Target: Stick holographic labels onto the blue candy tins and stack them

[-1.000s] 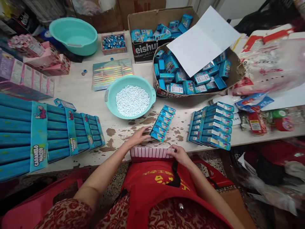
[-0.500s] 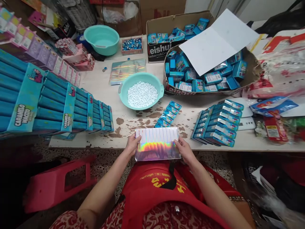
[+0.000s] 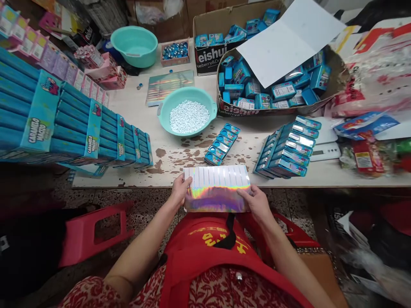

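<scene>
A shiny holographic sheet point(image 3: 217, 194), marked with parallel strips along its far half, is held level between both hands at the table's near edge. My left hand point(image 3: 180, 188) pinches its left side, thumb on top. At the opposite side my right hand point(image 3: 257, 201) is closed on the edge, its thumb also lying over the top; the fingers beneath are hidden. Just beyond the sheet lies a row of blue tins with round recesses point(image 3: 222, 144). A turquoise basin point(image 3: 163, 122) behind them holds white tablets point(image 3: 189, 116).
Blue display boxes point(image 3: 41, 124) are stacked at left. Another holographic sheet point(image 3: 170, 87) lies behind the basin. Cartons of blue tins point(image 3: 237, 112) stand at the back, with white card point(image 3: 289, 42) over one. More tins point(image 3: 285, 149) stand at right near a white scale point(image 3: 326, 151).
The view has shifted slightly. My right hand has moved a little lower along the sheet's right side, its thumb lying flatter. Both hands still hold the sheet.
</scene>
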`<move>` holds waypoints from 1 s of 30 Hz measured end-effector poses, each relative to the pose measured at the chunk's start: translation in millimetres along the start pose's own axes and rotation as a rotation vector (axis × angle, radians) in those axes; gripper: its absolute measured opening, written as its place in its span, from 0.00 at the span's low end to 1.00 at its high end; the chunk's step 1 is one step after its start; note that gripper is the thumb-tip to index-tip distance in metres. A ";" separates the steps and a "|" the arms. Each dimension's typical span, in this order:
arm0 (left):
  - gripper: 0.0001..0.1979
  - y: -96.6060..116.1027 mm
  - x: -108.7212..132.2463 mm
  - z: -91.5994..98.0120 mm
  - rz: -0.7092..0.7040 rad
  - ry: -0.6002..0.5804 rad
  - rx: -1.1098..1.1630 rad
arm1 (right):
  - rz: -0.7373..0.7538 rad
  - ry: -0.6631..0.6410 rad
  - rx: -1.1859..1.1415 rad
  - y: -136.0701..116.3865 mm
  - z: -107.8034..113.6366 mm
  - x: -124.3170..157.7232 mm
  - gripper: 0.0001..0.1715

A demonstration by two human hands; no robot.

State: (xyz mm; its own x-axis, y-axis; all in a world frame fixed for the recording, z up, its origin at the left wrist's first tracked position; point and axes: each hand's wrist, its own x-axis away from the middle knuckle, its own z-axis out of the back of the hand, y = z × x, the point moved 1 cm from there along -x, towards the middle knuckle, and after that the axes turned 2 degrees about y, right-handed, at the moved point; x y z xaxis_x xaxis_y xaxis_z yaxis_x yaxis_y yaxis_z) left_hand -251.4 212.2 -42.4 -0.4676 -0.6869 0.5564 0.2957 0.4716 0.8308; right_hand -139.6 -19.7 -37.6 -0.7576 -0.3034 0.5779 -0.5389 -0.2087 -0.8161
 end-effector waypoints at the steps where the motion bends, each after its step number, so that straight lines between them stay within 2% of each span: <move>1: 0.22 1.6 2.2 -2.2 0.001 -0.007 0.006 | -0.081 -0.095 -0.108 -2.3 1.8 2.2 0.30; 3: 0.22 4.9 5.7 -6.5 0.009 -0.022 0.018 | -0.200 -0.233 -0.246 -6.6 5.7 6.2 0.30; 6: 0.22 9.6 8.5 -11.5 0.019 -0.032 -0.006 | -0.288 -0.295 -0.310 -10.0 12.8 9.8 0.29; 12: 0.22 17.8 14.2 -18.6 0.053 -0.098 -0.007 | -0.322 -0.143 -0.273 -8.0 29.0 8.8 0.25; 21: 0.19 23.4 19.9 -27.2 0.118 -0.154 -0.025 | -0.277 -0.113 -0.239 -13.2 44.9 10.7 0.26; 30: 0.17 33.6 25.8 -40.2 0.210 -0.161 -0.010 | -0.327 -0.070 -0.302 -13.0 51.6 17.5 0.25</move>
State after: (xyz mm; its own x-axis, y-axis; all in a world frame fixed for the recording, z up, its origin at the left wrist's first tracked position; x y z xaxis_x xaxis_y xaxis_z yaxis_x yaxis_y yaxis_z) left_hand -220.0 188.1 0.6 -0.5216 -0.4772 0.7072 0.4084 0.5881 0.6981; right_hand -126.8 -70.2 -17.1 -0.5081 -0.3313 0.7950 -0.8373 -0.0262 -0.5461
